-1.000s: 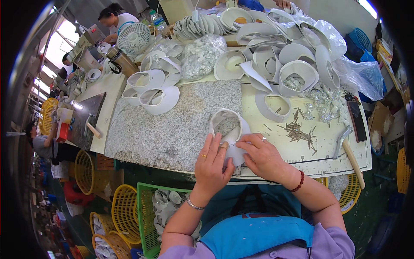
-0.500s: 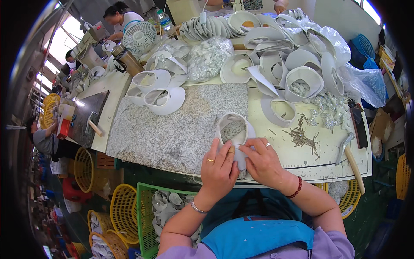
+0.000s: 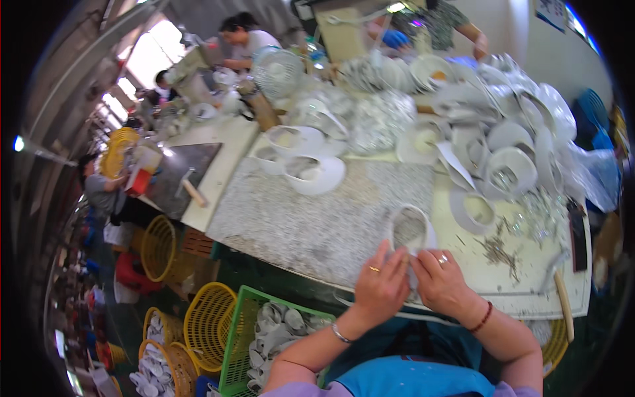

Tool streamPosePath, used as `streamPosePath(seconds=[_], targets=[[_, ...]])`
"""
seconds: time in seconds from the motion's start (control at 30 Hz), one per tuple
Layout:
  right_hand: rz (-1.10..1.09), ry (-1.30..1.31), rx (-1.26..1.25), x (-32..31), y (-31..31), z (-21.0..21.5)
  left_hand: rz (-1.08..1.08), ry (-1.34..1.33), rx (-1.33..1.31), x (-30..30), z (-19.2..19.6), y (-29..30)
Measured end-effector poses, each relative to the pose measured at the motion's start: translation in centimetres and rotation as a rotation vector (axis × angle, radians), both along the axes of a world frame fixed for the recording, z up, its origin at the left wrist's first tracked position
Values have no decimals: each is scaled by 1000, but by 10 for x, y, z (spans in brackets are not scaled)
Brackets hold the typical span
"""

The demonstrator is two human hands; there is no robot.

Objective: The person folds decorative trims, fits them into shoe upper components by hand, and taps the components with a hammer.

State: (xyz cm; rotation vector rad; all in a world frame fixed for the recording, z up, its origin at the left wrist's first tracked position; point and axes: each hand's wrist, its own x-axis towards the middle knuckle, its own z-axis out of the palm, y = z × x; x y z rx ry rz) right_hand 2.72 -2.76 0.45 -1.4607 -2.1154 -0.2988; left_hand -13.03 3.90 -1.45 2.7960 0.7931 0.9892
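Near the front edge of the granite slab point(image 3: 311, 228), a white ring-shaped piece point(image 3: 428, 235), much like a shoe upper, lies with its opening away from me. My left hand point(image 3: 382, 286) and my right hand point(image 3: 447, 284) meet over its near part. Both hands have bent fingers, with fingertips pinching the piece's near edge between them. The exact grip is blurred and partly covered by my fingers. On the slab's far side rest similar white pieces point(image 3: 324, 176), apart from my hands.
White pieces point(image 3: 512, 169) are heaped at back right. Small brown strips point(image 3: 499, 253), a hammer point(image 3: 563, 298) and a dark phone point(image 3: 577, 238) lie on the right. A green crate point(image 3: 241, 337) stands below the table's front edge. Other people point(image 3: 254, 41) sit beyond.
My view has swung, so the whole scene appears shifted right and lower and is blurred. Both hands keep hold of the same white piece at the slab's front.
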Motion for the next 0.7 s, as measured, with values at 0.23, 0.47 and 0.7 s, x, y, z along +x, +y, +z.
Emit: streamPosePath(seconds=[0.23, 0.47, 0.7], targets=[[31, -151, -50, 4, -3, 4, -21, -72, 40, 2, 0, -4], [-10, 69, -57, 7, -2, 11, -20, -78, 25, 1, -3, 0], [-210, 318, -6, 43, -66, 14, -23, -86, 3, -1, -3, -1]])
